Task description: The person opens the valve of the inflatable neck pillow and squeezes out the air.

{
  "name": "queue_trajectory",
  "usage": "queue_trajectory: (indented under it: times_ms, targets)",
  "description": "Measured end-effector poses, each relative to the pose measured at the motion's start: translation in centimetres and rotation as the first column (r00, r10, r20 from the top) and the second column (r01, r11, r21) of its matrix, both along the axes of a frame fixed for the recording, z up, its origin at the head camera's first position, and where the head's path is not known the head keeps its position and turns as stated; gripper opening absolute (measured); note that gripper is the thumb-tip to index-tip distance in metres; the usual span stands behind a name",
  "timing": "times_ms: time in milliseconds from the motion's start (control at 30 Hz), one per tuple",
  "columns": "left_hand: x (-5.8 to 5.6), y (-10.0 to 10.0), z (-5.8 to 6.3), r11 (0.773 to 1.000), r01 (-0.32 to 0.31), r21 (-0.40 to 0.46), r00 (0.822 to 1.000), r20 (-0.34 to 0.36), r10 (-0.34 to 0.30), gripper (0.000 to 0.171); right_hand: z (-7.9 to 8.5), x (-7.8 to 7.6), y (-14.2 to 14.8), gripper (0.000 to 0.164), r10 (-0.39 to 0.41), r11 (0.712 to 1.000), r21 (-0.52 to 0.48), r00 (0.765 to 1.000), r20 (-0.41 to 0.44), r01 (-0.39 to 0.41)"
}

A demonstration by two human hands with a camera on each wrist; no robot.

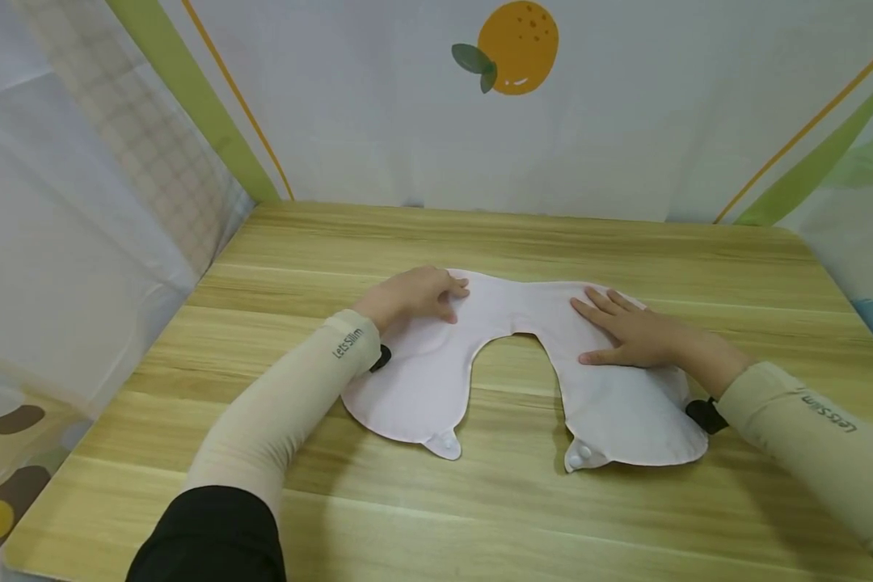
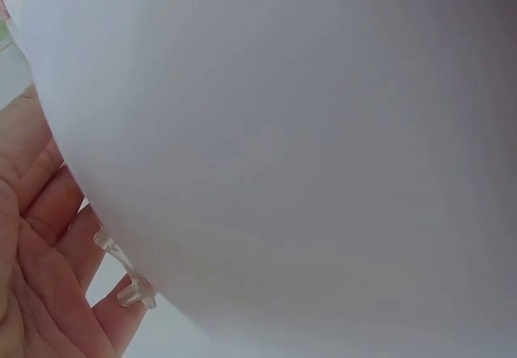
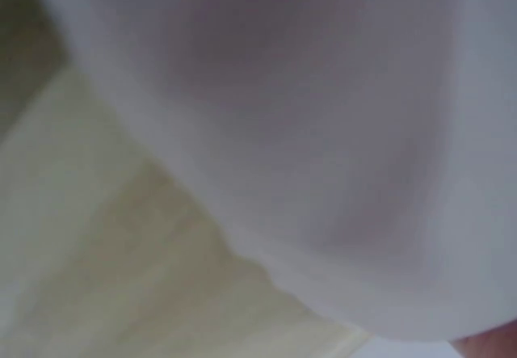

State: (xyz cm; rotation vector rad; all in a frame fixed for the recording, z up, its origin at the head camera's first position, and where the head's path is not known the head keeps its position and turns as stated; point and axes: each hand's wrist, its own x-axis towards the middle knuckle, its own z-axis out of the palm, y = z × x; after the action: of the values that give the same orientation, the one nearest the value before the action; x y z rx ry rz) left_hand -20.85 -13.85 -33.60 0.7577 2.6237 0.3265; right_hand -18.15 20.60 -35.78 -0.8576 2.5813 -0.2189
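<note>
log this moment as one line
pale U-shaped cloth: on wooden table; left grip: on its left side; right grip: spread on its right side; tabs: apart

The left grip (image 1: 416, 293) and right grip (image 1: 629, 331) touch a pale U-shaped cloth (image 1: 520, 307) on a wood-grained table (image 1: 480, 525).

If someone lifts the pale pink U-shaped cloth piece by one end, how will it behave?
The pale pink U-shaped cloth piece would probably droop, as it looks thin and lies flat. It is likely light for its size, showing little bulk. Its wide shape makes rolling unlikely.
</note>
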Motion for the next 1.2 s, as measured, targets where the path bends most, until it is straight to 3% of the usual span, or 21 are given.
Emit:
queue_trajectory:
  times_ms: [367,767,1033,1200]
  targets:
    - [-0.2,-0.7,0.0,1.0,0.009,-0.006,1.0,-0.024,-0.009,0.054,0.1,0.0,0.1,0.092,-0.007,1.0,-0.012,1.0,0.0,0.007]
    - [-0.4,-2.7,-0.2,1.0,-0.027,0.012,0.999,-0.042,0.027,0.053,0.0,0.0,0.3,0.091,-0.012,1.0,-0.019,1.0,0.006,0.012]
    - [-0.3,-3.8,0.0,0.997,-0.078,0.028,0.997,-0.009,0.078,0.052,0.0,0.1,0.3,0.091,-0.016,1.0,-0.017,1.0,0.008,0.016]
    - [-0.2,-3.5,0.5,1.0,-0.013,0.0,1.0,-0.024,0.013,0.051,1.1,-0.1,-0.5,0.088,0.037,0.999,0.014,0.998,-0.043,-0.036]
